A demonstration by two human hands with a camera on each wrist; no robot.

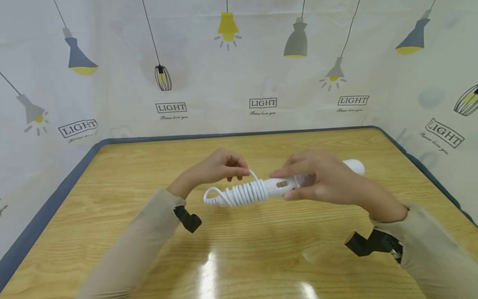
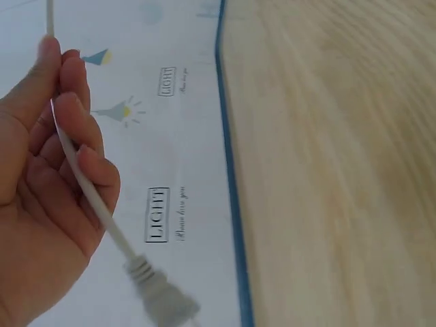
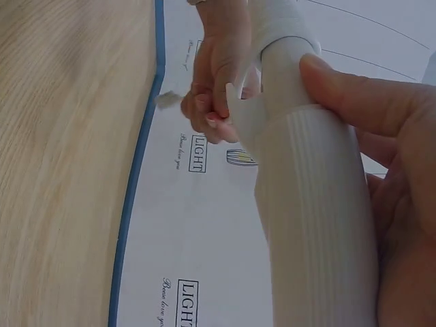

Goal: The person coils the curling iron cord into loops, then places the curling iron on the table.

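Note:
A white curling iron [image 1: 273, 187] is held up over the table, slanting up to the right in the head view. Its white cord [image 1: 247, 193] is wound in several turns around the handle. My right hand [image 1: 326, 178] grips the iron by its middle, thumb and fingers on opposite sides. With thumb and fingertips, my left hand [image 1: 221, 167] pinches the cord just above the coils. In the left wrist view the cord's end passes down across the fingers to a plug [image 2: 162, 294], which dangles. The right wrist view shows a ribbed barrel [image 3: 317, 211] and a small lever [image 3: 246, 117].
A wood-grain table [image 1: 261, 249] with a blue-grey edge [image 1: 239, 135] lies under both hands. White walls [image 1: 209, 83] printed with lamps and lettering rise behind it and at both sides. A black camera mount is strapped to each wrist.

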